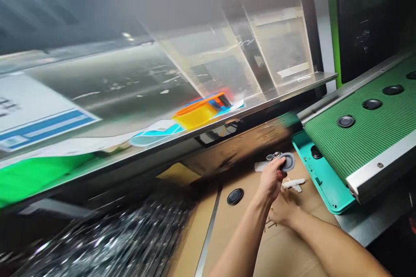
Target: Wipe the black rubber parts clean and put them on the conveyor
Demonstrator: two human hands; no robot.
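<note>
A: What's in the hands?
B: Left hand [272, 178] is closed around a round grey disc [288, 161], fingers on its edge. A silver metal fitting [273, 156] sits against the disc, too blurred to identify.
A: Disc look?
B: Flat, darker centre, paler raised rim. Could be rubber, can't confirm. It's held just above a cardboard sheet [260, 242], near the teal end plate [320, 177] of a green conveyor belt [357, 143].
A: Right hand?
B: Right hand [284, 210] is low over the cardboard, just below the left. Fingers are partly hidden, so can't tell if it holds anything. Nearest item is a white plastic piece [294, 184], just beside it.
A: Anything else nearby?
B: A black round disc [235, 196] lies on the cardboard, left of the hands. A row of black round inserts [372, 104] sits in the belt. A yellow-and-orange box [201, 112] is beyond a steel shelf edge [269, 94], well apart from the hands.
</note>
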